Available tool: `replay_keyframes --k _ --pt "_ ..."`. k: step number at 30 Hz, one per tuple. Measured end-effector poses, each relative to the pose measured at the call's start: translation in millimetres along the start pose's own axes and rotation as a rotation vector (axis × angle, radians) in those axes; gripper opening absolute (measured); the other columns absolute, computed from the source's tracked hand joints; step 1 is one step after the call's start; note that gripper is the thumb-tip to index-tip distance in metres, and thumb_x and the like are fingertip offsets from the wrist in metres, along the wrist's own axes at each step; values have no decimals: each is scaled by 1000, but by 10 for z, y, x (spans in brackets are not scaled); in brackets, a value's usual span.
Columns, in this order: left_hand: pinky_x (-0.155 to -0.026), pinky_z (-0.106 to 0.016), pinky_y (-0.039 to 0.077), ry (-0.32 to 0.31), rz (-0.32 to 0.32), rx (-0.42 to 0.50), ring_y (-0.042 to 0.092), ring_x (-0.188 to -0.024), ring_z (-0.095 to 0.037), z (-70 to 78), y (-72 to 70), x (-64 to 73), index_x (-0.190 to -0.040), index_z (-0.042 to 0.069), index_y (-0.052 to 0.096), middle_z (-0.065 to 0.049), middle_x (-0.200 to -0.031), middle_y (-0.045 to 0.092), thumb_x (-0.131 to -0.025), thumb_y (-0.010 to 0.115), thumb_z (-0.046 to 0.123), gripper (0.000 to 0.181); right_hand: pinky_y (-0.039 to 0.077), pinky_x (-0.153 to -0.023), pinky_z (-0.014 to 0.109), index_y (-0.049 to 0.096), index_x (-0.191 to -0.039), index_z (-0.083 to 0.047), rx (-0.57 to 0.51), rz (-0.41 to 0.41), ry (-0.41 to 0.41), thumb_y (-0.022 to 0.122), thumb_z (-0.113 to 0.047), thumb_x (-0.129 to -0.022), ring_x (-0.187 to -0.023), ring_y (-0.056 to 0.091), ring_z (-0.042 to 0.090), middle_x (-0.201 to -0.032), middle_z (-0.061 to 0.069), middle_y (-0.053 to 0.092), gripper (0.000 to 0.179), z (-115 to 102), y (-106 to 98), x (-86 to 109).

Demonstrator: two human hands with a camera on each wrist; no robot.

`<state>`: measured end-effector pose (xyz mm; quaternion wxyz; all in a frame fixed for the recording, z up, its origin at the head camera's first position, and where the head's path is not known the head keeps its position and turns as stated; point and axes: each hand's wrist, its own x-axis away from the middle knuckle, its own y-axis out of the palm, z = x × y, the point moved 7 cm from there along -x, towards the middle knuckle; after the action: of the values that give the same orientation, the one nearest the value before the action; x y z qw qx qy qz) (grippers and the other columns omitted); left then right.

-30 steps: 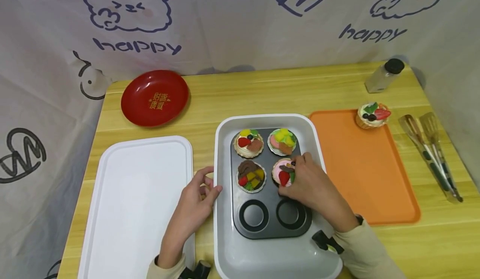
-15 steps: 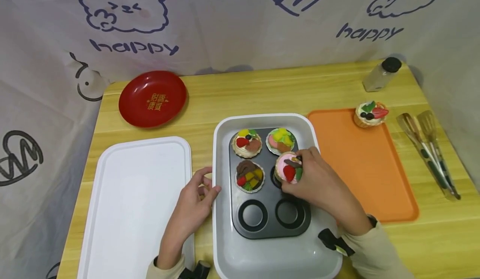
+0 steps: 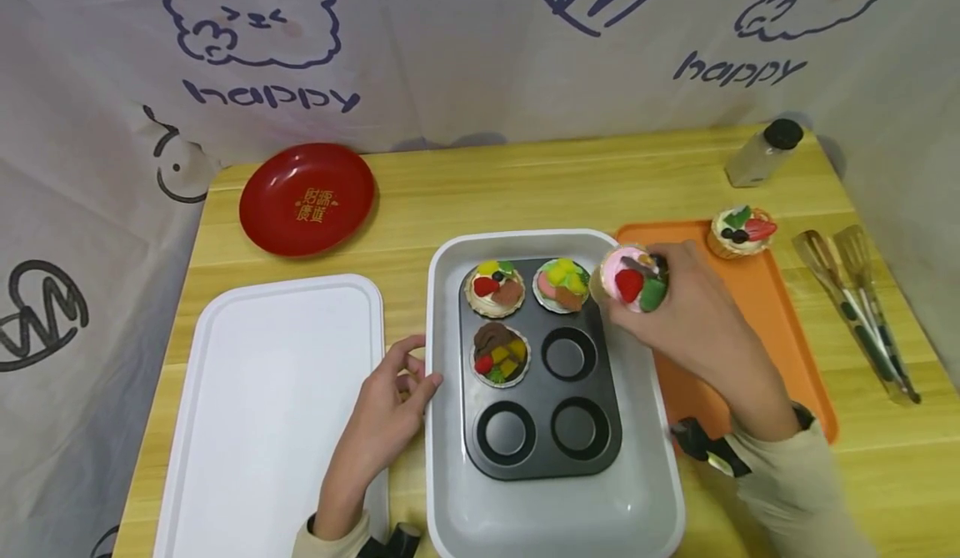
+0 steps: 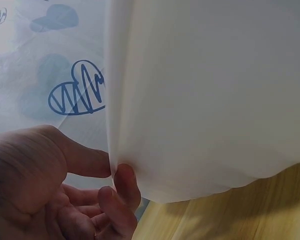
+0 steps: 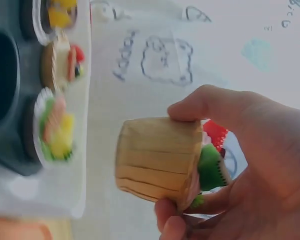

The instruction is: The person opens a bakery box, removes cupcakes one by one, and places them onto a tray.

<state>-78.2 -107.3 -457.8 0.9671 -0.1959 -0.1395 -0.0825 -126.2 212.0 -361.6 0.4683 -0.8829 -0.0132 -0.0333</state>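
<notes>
My right hand (image 3: 697, 324) holds a cupcake (image 3: 633, 279) by its sides, in the air over the right rim of a deep white tray (image 3: 667, 458). The cupcake has pink cream, a strawberry and a green leaf; its tan ridged case (image 5: 157, 157) lies sideways between thumb and fingers in the right wrist view. At the tray's left side my left hand (image 3: 382, 408) pinches the rim between thumb and fingers. Inside the tray lies a dark muffin tin (image 3: 542, 429). Three fruit-topped cakes, a yellow-and-red one (image 3: 495, 289), a green-and-yellow one (image 3: 562, 284) and a chocolate one (image 3: 501, 354), sit in its cups.
Right of the deep tray lies an orange tray (image 3: 780, 358) with a cream cupcake (image 3: 741, 231) at its far corner. Beyond are metal utensils (image 3: 862, 316) and a black-capped jar (image 3: 761, 153). On the left are a flat white tray (image 3: 277, 408) and a red plate (image 3: 281, 199).
My right hand has lifted the pink cupcake out of its cup in the muffin tin and carried it up and right to the tray's rim. My left hand has stayed put.
</notes>
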Motion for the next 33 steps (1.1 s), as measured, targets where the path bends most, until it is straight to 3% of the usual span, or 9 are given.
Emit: replay_keyframes --k 4,8,14,28,33 --pt "-63 -29 52 4 0 -7 65 -77 -18 2 -1 4 -138 8 51 -8 -94 58 -95 67 8 46 46 -78 50 48 -129 10 -5 56 1 76 -41 -82 -100 49 39 -121 26 48 75 132 -173 -181" --pt "-64 -28 52 -1 -2 -7 65 -79 -19 -8 2 5 -137 9 51 -7 -94 58 -95 67 9 46 45 -79 51 48 -127 11 -14 50 14 75 -41 -84 -103 47 41 -123 28 47 73 313 -242 -376" --pt "-62 -27 51 10 0 -6 64 -77 -19 -12 -3 1 -138 7 51 -8 -94 58 -94 67 7 46 45 -63 38 61 -102 4 -33 87 -12 76 -40 -84 -80 55 33 -97 19 59 50 581 -262 -658" --pt "-63 -28 52 0 1 14 65 -78 -22 -19 -4 -3 -138 9 51 -8 -94 58 -94 67 8 46 46 -63 38 61 -98 5 -20 59 67 77 -46 -82 -79 57 34 -92 21 60 56 1041 44 -946" --pt "-63 -28 52 3 3 17 65 -78 -23 -21 -7 0 -137 9 51 -8 -94 58 -94 67 7 46 47 -74 47 55 -110 11 -12 -4 139 74 -47 -84 -90 52 39 -106 26 52 67 1101 155 -960"
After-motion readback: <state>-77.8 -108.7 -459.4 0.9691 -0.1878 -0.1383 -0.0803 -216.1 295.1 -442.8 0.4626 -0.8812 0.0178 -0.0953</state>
